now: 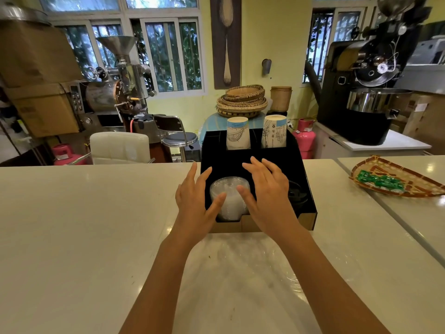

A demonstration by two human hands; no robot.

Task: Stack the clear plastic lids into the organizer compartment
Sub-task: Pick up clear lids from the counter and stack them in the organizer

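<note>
The pale worktop point(84, 213) carries a black cardboard organizer point(298, 169) with two stacks of printed paper cups point(238, 133) at its back. In its front left compartment sits the stack of clear plastic lids point(228, 201), domed and nested; dark lids point(297, 195) lie in the compartment to the right. The left hand point(192, 201) and right hand point(267, 191) flank the clear stack, each grip wide with fingers spread and thumbs touching or just over the lids, holding nothing. This looks like the settling step: seating the stack. Next likely calls for gentle downward pressure, then lifting clear. The cup print is too small to read.
</note>
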